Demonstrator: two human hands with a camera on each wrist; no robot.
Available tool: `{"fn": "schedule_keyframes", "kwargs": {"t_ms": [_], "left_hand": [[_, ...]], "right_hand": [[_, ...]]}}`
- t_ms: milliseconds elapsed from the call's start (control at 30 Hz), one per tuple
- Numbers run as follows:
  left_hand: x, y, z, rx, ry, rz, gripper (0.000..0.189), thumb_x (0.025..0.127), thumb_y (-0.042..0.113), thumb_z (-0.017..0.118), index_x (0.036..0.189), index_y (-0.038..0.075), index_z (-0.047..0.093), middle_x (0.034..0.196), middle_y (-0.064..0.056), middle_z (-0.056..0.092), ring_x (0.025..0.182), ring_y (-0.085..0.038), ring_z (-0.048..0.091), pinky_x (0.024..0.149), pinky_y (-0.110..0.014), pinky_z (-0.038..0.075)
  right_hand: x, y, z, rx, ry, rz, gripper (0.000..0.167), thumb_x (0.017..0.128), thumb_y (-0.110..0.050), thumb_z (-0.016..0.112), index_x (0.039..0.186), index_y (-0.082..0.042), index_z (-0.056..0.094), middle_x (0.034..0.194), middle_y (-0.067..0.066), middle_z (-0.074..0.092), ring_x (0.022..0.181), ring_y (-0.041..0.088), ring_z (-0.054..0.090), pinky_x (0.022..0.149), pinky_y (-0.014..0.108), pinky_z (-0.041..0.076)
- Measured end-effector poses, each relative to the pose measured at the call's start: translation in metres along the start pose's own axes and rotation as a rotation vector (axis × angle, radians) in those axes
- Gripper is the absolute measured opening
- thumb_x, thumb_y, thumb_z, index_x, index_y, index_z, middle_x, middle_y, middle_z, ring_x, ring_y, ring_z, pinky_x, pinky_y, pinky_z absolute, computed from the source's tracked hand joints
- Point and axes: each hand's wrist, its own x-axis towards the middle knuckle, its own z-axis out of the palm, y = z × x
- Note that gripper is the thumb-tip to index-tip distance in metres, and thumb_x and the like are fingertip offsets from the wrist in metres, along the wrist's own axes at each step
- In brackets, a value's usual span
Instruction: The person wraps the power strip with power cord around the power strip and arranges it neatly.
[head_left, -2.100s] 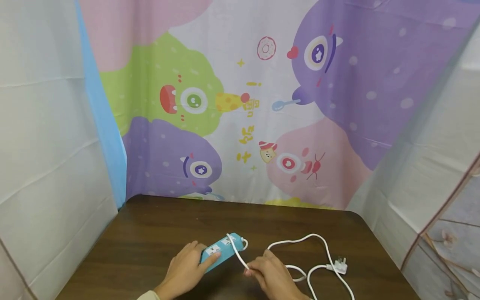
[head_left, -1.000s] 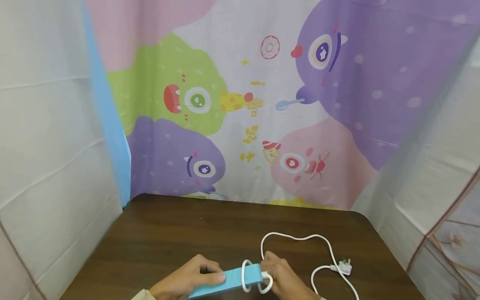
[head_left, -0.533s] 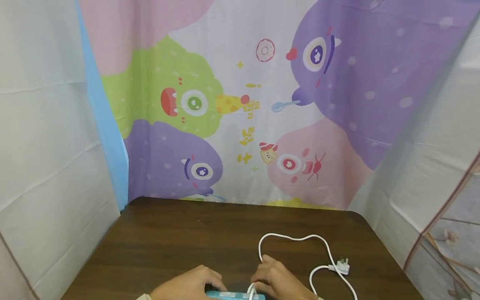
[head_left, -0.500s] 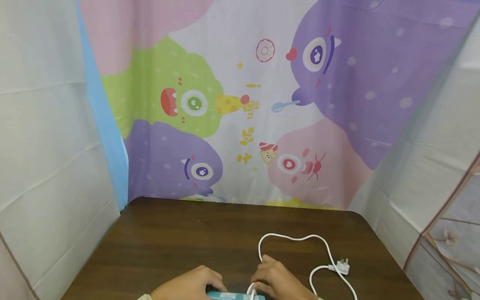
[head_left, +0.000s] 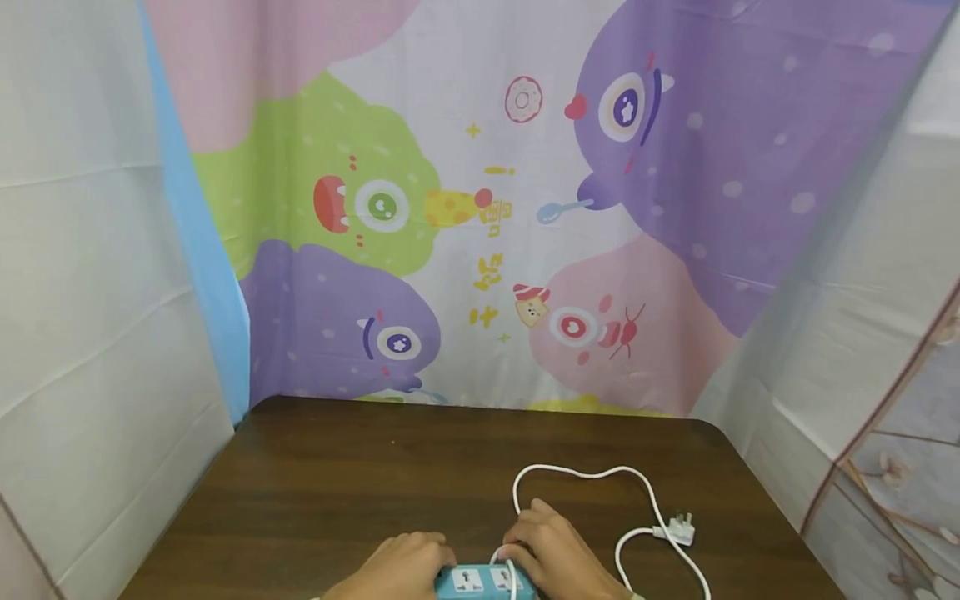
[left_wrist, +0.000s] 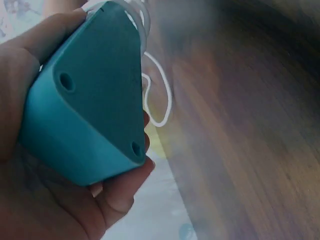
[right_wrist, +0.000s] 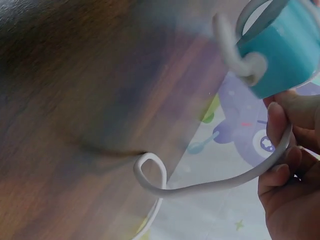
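A teal power strip [head_left: 452, 586] with white sockets sits at the bottom edge of the head view, partly cut off. My left hand [head_left: 397, 568] grips its left end; in the left wrist view the fingers and thumb wrap the strip's body [left_wrist: 100, 80]. At the other end, my right hand [head_left: 558, 552] holds the white cord [head_left: 647, 485], which passes across the strip near its right socket. The right wrist view shows the cord [right_wrist: 215, 186] running through the curled fingers, beside the end where it enters the strip [right_wrist: 290, 55].
On the dark wooden table [head_left: 322, 475], the rest of the cord lies in loose bends to the right, ending in a white plug [head_left: 681, 530]. A cartoon-printed curtain [head_left: 465, 358] hangs behind the table's far edge, with pale cloth [head_left: 97, 317] at both sides.
The strip has come from a slant farther up the table to the near edge, both hands with it. Its sockets turned away, then back into view, while the cord went round its right end.
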Motion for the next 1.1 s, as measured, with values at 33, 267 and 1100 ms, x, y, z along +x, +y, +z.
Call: {"fn": "schedule_keyframes", "kwargs": {"t_ms": [33, 267, 1100], "left_hand": [[0.0, 0.0, 0.0, 0.013, 0.007, -0.005, 0.025, 0.078, 0.035, 0.086, 0.087, 0.013, 0.077, 0.079, 0.016, 0.055, 0.067, 0.002, 0.047, 0.057, -0.025, 0.045], [0.002, 0.001, 0.001, 0.08, 0.01, -0.082, 0.057, 0.085, 0.067, 0.073, 0.094, 0.01, 0.076, 0.081, 0.009, 0.056, 0.068, -0.005, 0.049, 0.055, -0.03, 0.046], [-0.003, -0.011, 0.014, 0.202, 0.23, -0.199, 0.074, 0.088, 0.074, 0.063, 0.095, 0.0, 0.069, 0.08, 0.001, 0.048, 0.068, -0.011, 0.04, 0.048, -0.028, 0.037]], "right_hand": [[0.0, -0.001, 0.0, -0.013, 0.007, -0.003, 0.013, 0.094, -0.029, 0.076, 0.082, -0.024, 0.075, 0.081, -0.02, 0.062, 0.077, -0.003, 0.041, 0.07, 0.01, 0.037], [0.005, -0.007, -0.002, -0.058, 0.031, 0.025, 0.006, 0.092, -0.019, 0.078, 0.086, -0.018, 0.078, 0.081, -0.015, 0.063, 0.078, 0.0, 0.047, 0.069, 0.013, 0.04], [0.011, -0.016, 0.001, -0.04, 0.078, 0.162, 0.013, 0.092, -0.027, 0.079, 0.081, -0.02, 0.077, 0.076, -0.017, 0.063, 0.069, -0.005, 0.043, 0.059, 0.016, 0.039]]}}
